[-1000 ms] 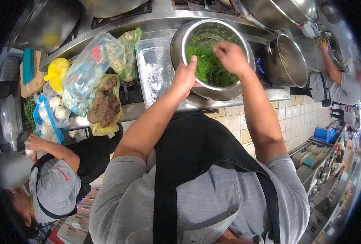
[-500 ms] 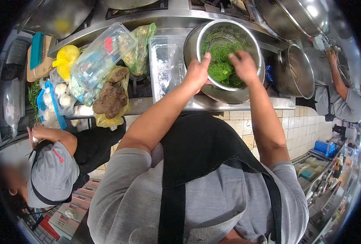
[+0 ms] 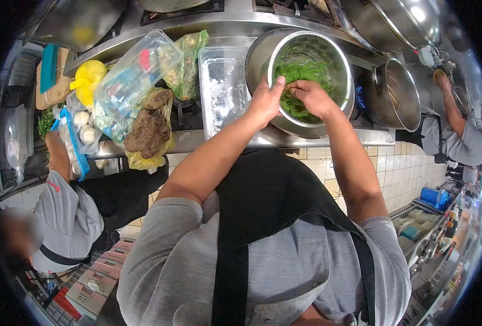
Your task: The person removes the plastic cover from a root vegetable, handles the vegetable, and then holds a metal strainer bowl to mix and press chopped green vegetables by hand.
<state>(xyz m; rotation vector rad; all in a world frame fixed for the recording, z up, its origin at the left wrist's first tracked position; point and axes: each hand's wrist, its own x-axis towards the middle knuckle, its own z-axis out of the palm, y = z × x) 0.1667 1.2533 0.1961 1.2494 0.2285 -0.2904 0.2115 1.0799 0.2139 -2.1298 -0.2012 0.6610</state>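
Observation:
A metal colander tilts toward me over a wider steel pot. My left hand grips the colander's left rim, thumb inside and fingers outside. Inside lie bright green chopped leaves, with bits stuck to the perforated wall. Down among the leaves, close to my left thumb, my right hand has its fingers curled together on some of them; the fingertips are partly hidden.
Left of the pot is a clear plastic tray with white residue. Further left are a lidded plastic container, a brown lump on yellow plastic and a blue basket. A steel pot stands right. Co-workers are on both sides.
My right hand has moved left and its fingers have closed among the leaves. The colander has shifted slightly right and down. At left, the co-worker's arm has reached toward the basket.

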